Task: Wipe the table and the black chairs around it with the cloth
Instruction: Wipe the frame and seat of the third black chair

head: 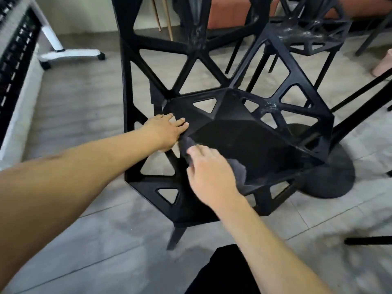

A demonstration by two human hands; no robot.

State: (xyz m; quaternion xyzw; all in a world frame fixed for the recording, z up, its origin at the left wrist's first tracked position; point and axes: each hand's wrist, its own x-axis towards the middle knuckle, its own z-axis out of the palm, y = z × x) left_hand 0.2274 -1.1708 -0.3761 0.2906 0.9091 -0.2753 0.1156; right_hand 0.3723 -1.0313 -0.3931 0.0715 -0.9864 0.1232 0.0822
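Observation:
A black chair (244,132) with triangular cut-outs fills the middle of the head view, its seat facing me. My left hand (167,132) rests flat on the seat's left edge with the fingers stretched out. My right hand (210,177) presses a dark grey cloth (237,170) against the front left part of the seat; the fingers curl over the cloth and most of it lies under the hand. A second black chair (307,32) with whitish smears stands behind at the upper right. No tabletop shows, only a round black base (331,179) under the chair's right side.
Grey floor tiles (84,115) spread all around. A white wheeled stand (70,54) sits at the upper left beside a white-and-black unit (14,66). Thin black legs (360,96) cross at the right. A pink object (384,62) is at the right edge.

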